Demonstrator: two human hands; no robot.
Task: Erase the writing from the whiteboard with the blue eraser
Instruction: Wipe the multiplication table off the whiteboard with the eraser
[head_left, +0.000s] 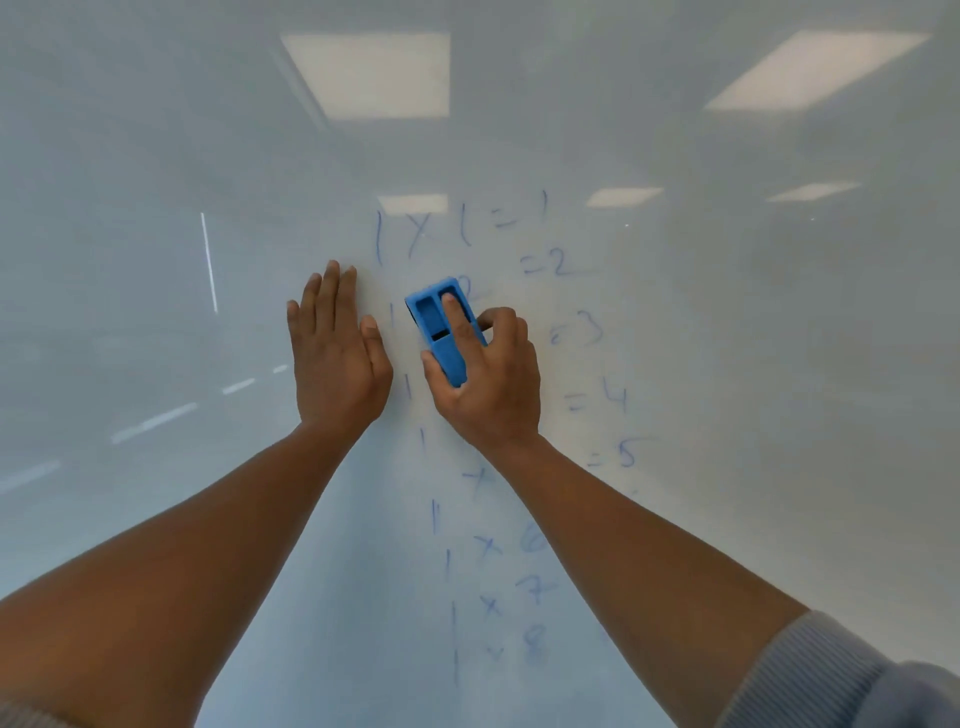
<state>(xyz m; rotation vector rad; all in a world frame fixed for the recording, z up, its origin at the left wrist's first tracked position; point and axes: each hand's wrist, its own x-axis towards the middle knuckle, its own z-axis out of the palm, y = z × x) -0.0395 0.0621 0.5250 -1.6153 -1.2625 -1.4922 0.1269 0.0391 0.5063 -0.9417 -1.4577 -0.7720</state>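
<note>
Right hand (488, 374) has the blue eraser (441, 330) gripped against the whiteboard (727, 312), index finger laid along its top, thumb on its left edge, other fingers curled on the right side. The eraser sits tilted, in the second and third rows of the blue writing (457, 228), a times table running down the board. Some middle digits look smeared. Left hand (337, 358) is flat and empty, palm on the board, just left of the eraser. A grey sleeve (831, 675) shows at the right arm
</note>
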